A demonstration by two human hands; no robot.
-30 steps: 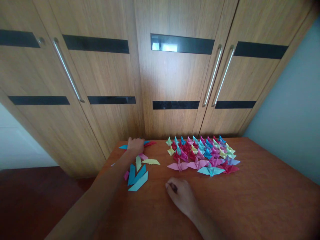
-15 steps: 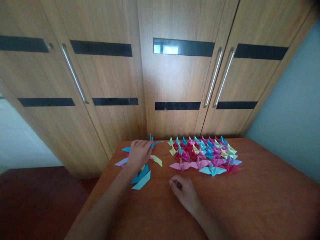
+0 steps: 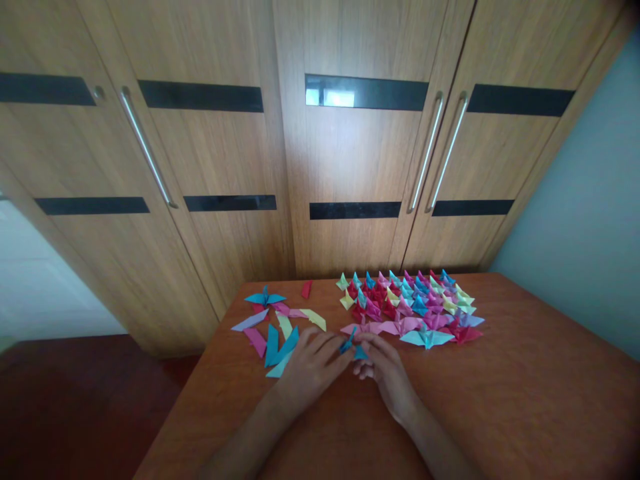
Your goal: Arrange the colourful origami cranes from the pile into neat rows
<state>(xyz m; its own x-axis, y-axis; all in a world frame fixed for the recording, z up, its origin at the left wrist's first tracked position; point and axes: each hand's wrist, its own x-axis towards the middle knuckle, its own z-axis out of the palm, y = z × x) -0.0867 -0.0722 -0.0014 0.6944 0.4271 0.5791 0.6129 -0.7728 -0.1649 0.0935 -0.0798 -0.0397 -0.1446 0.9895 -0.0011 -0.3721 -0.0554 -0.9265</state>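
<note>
Since 0.5 s ago: left hand (image 3: 315, 367) is back from the far left of the table (image 3: 530, 373) with the blue piece (image 3: 359, 353), now meeting right hand (image 3: 389, 375) near the middle; right hand is up from its loose curl and on the piece too

Hands: left is bent down with fingers together, fingertips gripping the left side of the blue piece; right has thumb and forefinger pinching its right side, other fingers half curled below. Exact finger contact too small to read

Blue piece sits between the fingertips, one thin point sticking up, in front of the pink bird (image 3: 367, 327) at the near left corner of the bird rows (image 3: 407, 307)

Left side: blue bird (image 3: 265, 298) with wings spread, red piece (image 3: 307, 289) alone near the back edge, lilac strip (image 3: 250, 321), yellow strip (image 3: 315, 320), two darker blue strips (image 3: 271, 345) in a V, pale teal strip (image 3: 277, 369) partly hidden by left hand

Cupboard (image 3: 350, 160) stands behind the table
</note>
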